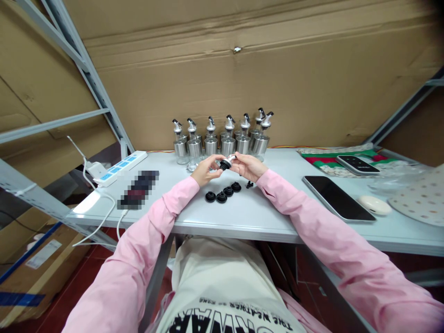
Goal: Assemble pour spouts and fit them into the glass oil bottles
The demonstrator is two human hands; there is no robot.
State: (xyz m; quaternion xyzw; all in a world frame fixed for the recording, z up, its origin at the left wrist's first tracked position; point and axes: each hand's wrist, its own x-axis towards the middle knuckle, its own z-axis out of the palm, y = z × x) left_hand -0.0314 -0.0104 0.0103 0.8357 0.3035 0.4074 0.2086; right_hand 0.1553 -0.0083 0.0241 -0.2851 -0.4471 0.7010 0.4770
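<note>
Between my two hands is a bottle pourer top [225,163], with a black ridged stopper and a silver-white spout. My left hand [207,169] pinches its black stopper end. On the other side, my right hand [248,165] has its fingers closed on the spout end. Just in front of the hands, several black ridged stoppers [221,197] lie on the table. Some small black pieces [249,184] rest below my right hand. Behind the hands stand several glass and steel bottles [227,146], with silver pourers and black flip caps on top.
A white power strip [121,168] and a blurred-out device [138,190] lie at left on the grey table [239,222]. At right are a tablet-like device [338,198], a round cream case [374,205], a dark-faced gadget [358,164] and a patterned cloth [321,160]. Cardboard [215,78] walls the back.
</note>
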